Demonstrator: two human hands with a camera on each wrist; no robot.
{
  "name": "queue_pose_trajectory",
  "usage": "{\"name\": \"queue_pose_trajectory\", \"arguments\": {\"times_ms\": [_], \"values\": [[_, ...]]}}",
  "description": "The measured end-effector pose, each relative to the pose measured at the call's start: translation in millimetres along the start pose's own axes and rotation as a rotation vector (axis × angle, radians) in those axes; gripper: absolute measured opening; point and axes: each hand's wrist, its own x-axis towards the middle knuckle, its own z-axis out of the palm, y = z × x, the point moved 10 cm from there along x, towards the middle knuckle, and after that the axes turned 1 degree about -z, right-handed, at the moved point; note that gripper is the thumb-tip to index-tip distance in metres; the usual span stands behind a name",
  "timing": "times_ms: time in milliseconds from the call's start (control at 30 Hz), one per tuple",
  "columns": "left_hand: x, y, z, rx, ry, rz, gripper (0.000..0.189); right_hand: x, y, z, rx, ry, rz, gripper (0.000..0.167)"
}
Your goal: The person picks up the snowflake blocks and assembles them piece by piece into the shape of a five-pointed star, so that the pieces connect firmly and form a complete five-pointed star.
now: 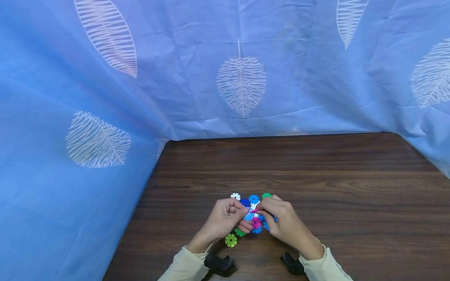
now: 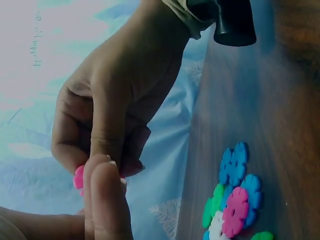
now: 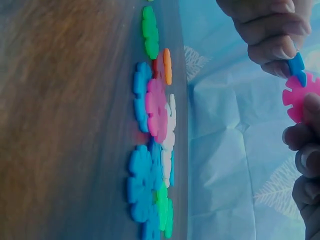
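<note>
Over a loose group of flower-shaped plastic discs, both hands come together in the head view. My left hand point(image 1: 224, 219) pinches a blue disc point(image 3: 296, 68), mostly covered by its fingers in the right wrist view. My right hand point(image 1: 284, 219) pinches a pink disc point(image 3: 298, 96) between thumb and fingers. The notched edges of the two discs meet, with the pink one crossing the blue one. In the left wrist view, fingers hide most of the pink disc and all of the blue one.
On the dark wooden table point(image 1: 334, 195) lie several discs, including a white one point(image 1: 235, 196), a lime-green one point(image 1: 231, 240) and another pink one point(image 3: 156, 111). An orange disc point(image 3: 168, 66) shows in the right wrist view. A blue leaf-print cloth point(image 1: 197, 89) hangs behind and at the left.
</note>
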Motion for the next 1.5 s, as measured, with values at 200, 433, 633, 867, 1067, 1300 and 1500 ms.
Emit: {"name": "queue_pose_trajectory", "arguments": {"times_ms": [200, 433, 633, 867, 1067, 1300, 1500], "values": [[-0.3, -0.8, -4.8, -0.015, -0.021, 0.016, 0.017, 1.5, -1, 1, 0.019, 0.017, -0.006, 0.026], [2.8, -0.3, -8.9, -0.036, -0.028, 0.028, 0.019, 0.9, 13, -2, -0.004, -0.048, 0.091, 0.029], [5.8, -0.3, -11.5, -0.021, -0.017, 0.009, 0.015, -14.1, 41, 0, -0.035, -0.315, 0.279, 0.017], [3.4, 2.9, -11.7, -0.050, -0.013, 0.013, 0.011, -31.0, 60, 10, 0.022, -0.499, 0.432, 0.025], [3.6, 0.8, -9.5, -0.134, -0.005, 0.001, 0.010, -38.0, 61, 18, 0.011, -0.524, 0.463, 0.030], [3.7, -2.1, -15.1, -0.114, 0.050, -0.025, 0.013, -39.9, 60, 24, 0.006, -0.534, 0.468, 0.029], [4.7, -1.1, -20.5, -0.094, 0.100, -0.016, 0.015, -38.3, 57, 26, 0.012, -0.538, 0.460, 0.027]]}}
